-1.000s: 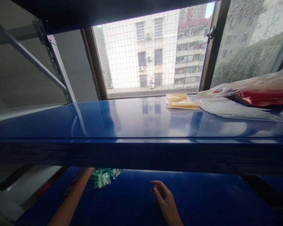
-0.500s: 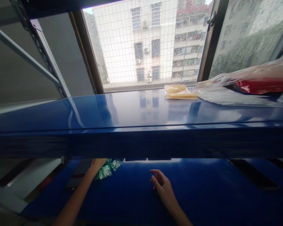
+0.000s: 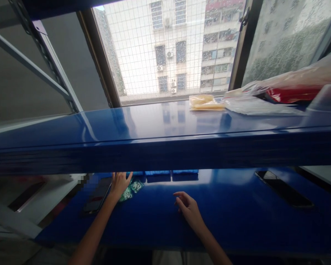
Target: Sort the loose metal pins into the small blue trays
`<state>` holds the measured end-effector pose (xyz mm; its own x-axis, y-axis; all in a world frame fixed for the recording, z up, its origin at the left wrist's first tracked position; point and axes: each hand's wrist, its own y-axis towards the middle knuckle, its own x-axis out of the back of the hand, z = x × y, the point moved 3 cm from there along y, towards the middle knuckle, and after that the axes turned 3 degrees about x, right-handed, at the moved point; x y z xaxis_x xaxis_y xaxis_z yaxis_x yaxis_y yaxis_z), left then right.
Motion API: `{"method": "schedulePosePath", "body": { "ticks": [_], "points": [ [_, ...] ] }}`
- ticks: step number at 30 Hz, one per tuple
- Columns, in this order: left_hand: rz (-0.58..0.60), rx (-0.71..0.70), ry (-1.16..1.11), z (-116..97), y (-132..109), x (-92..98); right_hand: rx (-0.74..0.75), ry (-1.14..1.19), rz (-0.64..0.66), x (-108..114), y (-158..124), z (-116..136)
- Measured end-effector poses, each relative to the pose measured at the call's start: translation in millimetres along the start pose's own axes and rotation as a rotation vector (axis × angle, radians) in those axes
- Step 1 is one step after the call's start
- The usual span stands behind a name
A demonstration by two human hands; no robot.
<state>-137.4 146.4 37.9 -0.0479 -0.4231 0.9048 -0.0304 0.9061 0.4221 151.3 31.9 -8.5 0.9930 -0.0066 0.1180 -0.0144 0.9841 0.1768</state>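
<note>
My left hand [image 3: 120,185] reaches over the lower blue shelf with its fingers spread. Its fingertips meet the underside edge of the upper shelf in view, so what they touch there is hidden. Small green shiny packets [image 3: 137,186] lie beside and partly behind this hand. Off to the right, my right hand [image 3: 188,207] hovers over the bare blue surface, fingers loosely bent and thumb apart from them. Nothing shows in its grasp. Blue bins [image 3: 157,176] stand behind the packets, mostly covered by the upper shelf.
The upper blue shelf [image 3: 160,154] crosses in front of me. A yellowish packet [image 3: 206,102], clear plastic bags [image 3: 260,106] and a translucent container [image 3: 327,103] sit on it. Dark phones lie below, one at left [image 3: 98,197], another at right [image 3: 288,192]. A window is behind.
The view has tilted down, bringing the bins and more of the lower shelf into sight. My left hand now shows spread fingers near the bins. My right hand keeps its pose.
</note>
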Motion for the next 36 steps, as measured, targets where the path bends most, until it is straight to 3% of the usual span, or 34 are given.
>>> {"method": "schedulePosePath", "body": {
  "ticks": [2,4,7,14,22,32,36],
  "points": [
    [-0.091,-0.048,-0.039,-13,-19,7.9,-0.004,-0.020,0.003,0,0,0],
    [-0.079,-0.151,-0.095,-28,-42,8.8,-0.008,-0.040,0.003,0,-1,0],
    [-0.104,-0.185,-0.085,-41,-70,1.9,0.000,-0.062,-0.002,0,-1,2],
    [-0.002,-0.229,-0.116,-59,-83,-20.1,0.008,-0.097,-0.019,0,1,1],
    [0.058,-0.447,-0.395,-129,-116,-2.7,0.018,-0.070,-0.042,1,1,0],
    [-0.043,-0.375,-0.609,-144,-111,0.8,0.011,0.056,-0.128,4,1,-3],
    [-0.103,-0.185,-0.813,-137,-113,7.8,0.013,0.037,-0.105,4,1,-3]
  ]
}}
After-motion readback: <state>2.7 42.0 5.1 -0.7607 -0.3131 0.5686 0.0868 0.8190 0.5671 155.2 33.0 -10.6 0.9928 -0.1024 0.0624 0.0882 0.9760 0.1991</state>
